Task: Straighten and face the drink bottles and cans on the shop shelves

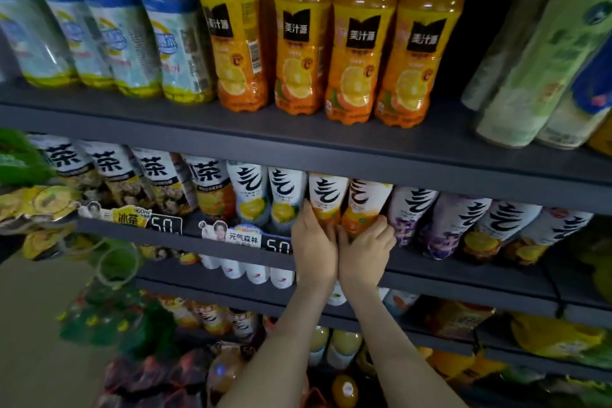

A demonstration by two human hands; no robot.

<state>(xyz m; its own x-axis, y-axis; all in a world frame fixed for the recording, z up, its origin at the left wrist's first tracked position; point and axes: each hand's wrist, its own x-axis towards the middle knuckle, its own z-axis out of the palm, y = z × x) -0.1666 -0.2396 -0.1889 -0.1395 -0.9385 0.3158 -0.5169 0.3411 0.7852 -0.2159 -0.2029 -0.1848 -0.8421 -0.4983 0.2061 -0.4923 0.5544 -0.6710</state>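
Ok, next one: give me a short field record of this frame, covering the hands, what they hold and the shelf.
setting: shop drink shelves, head view
left hand: holds left orange bottle
right hand: fingers curled round right orange bottle
bottles: side by side, white labels facing out
shelf: middle shelf
above: orange juice row
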